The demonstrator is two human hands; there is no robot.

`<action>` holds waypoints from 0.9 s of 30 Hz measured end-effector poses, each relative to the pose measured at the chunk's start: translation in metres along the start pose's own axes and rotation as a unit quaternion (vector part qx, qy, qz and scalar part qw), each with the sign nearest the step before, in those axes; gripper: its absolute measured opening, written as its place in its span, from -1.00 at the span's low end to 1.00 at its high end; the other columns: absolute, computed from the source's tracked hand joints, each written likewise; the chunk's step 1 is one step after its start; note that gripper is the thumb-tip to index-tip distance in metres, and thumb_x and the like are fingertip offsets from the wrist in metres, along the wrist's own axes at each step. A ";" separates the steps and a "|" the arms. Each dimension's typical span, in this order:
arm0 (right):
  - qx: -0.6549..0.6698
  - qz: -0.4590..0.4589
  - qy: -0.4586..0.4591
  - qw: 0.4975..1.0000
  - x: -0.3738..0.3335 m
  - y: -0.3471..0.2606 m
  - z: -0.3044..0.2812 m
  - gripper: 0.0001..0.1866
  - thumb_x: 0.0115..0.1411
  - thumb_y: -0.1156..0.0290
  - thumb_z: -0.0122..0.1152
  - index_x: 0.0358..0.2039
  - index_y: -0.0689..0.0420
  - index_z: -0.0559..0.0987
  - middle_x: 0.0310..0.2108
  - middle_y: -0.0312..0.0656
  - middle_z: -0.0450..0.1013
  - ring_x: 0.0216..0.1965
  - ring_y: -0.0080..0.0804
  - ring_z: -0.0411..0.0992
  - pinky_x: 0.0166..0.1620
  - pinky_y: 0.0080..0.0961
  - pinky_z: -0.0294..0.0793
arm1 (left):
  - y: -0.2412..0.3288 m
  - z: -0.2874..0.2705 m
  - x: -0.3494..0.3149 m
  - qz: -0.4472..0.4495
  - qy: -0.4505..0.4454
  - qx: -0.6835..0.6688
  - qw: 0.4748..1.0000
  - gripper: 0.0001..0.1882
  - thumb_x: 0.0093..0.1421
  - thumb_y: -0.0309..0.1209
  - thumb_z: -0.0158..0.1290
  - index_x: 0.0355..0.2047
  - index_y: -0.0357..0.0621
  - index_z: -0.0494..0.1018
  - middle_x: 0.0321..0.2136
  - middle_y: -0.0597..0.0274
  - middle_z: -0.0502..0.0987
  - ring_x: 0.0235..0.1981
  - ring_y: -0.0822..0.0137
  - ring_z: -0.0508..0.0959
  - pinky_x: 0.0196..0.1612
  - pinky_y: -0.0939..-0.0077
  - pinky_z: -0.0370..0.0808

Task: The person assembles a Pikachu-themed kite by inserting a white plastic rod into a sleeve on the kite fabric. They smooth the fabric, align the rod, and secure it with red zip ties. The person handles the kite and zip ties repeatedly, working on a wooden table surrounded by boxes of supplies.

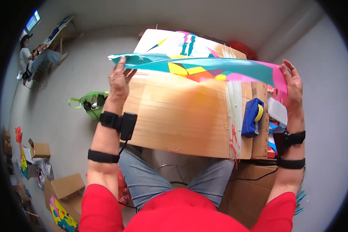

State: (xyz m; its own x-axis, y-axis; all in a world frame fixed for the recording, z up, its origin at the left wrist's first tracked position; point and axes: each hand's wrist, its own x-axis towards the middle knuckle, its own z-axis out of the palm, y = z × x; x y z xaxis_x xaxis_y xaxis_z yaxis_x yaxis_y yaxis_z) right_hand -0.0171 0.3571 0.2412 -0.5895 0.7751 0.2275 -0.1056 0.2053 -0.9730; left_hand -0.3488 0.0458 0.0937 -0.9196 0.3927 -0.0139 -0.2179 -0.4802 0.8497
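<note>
A thin, shiny, multicoloured sheet is stretched across the far part of the wooden table, mostly teal with pink, yellow and orange patches. At its left end, my left hand is closed on the teal edge, thumb up. My right hand grips the pink right end. Between the hands the sheet hangs in a folded band above the tabletop, its lower part blurred. Under and behind it lie more coloured pieces on a white surface, partly hidden by the sheet.
Thin white rods lie along the table's right side, beside a blue tape dispenser with yellow tape. A green bag sits on the floor at left. Cardboard boxes stand lower left. Another person sits at far left.
</note>
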 end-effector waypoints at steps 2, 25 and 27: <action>-0.076 -0.045 0.045 0.995 -0.022 0.002 0.004 -0.69 0.19 0.43 0.11 -0.08 0.24 0.38 -0.30 -0.24 0.45 -0.25 -0.57 0.43 -0.17 -0.67 0.44 | 0.009 0.003 -0.007 0.017 -0.001 0.039 0.999 -0.67 0.21 -0.19 -0.02 -0.14 -0.16 0.35 -0.22 0.20 0.48 -0.19 0.28 0.50 -0.06 0.36 0.46; -0.197 0.170 -0.027 0.965 -0.175 0.201 -0.015 -0.68 0.12 0.55 0.13 -0.08 0.23 0.40 -0.49 -0.31 0.47 -0.45 -0.71 0.39 -0.36 -0.76 0.38 | -0.089 -0.139 -0.113 -0.190 0.109 0.074 0.973 -0.79 0.20 -0.29 0.00 -0.20 -0.07 0.37 -0.33 0.32 0.47 -0.33 0.42 0.49 -0.24 0.45 0.48; -0.157 0.183 -0.048 0.969 -0.189 0.206 -0.021 -0.70 0.14 0.58 0.10 -0.08 0.24 0.41 -0.45 -0.32 0.46 -0.44 -0.71 0.38 -0.35 -0.77 0.37 | -0.088 -0.156 -0.126 -0.170 0.154 0.092 0.969 -0.81 0.20 -0.30 -0.01 -0.20 -0.05 0.37 -0.34 0.33 0.50 -0.34 0.44 0.52 -0.27 0.50 0.49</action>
State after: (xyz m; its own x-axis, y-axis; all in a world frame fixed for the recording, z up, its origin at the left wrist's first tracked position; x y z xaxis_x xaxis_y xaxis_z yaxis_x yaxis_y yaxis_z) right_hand 0.0899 0.2655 -0.0018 -0.6151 0.7742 -0.1493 0.3646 0.1114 -0.9245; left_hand -0.2649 -0.0837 -0.0611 -0.8650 0.2369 -0.4423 -0.4895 -0.2045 0.8477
